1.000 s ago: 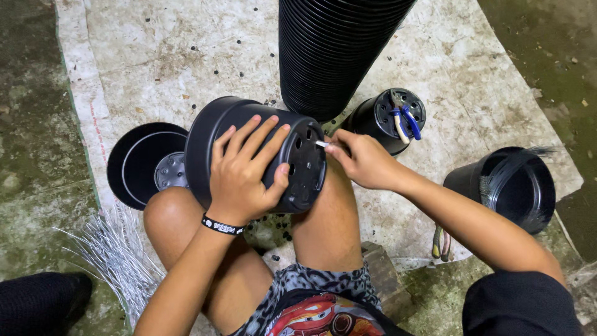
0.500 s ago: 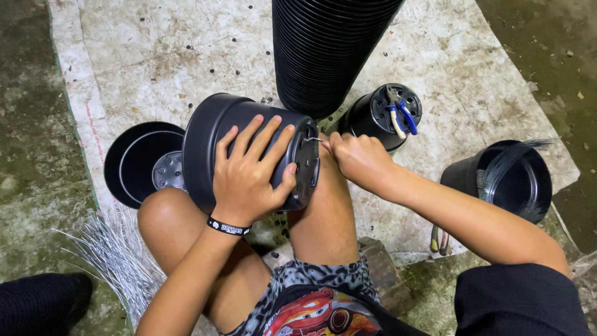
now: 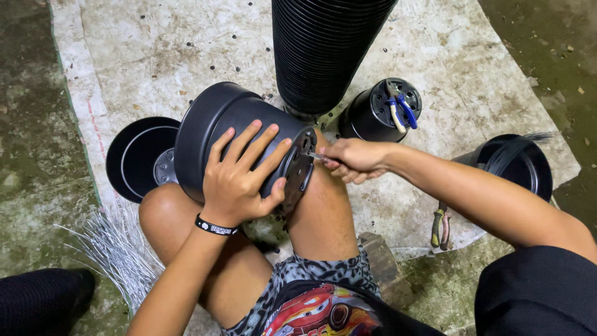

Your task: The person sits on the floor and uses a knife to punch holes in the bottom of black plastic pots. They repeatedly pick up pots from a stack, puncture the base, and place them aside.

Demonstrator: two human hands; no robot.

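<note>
Black plastic pot lies sideways across knees, base toward right. Left hand on its wall, fingers spread flat, gripping nothing. Right hand has fingers pinched together on thin wire at pot base; wire tip hard to make out. Ribbed pot stack cut off at top. Pliers on upturned pot. Wire bundle on floor.

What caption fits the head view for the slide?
Left hand steadies a black plastic pot on its side across the knees; right hand pokes a thin tool at its base.
</note>
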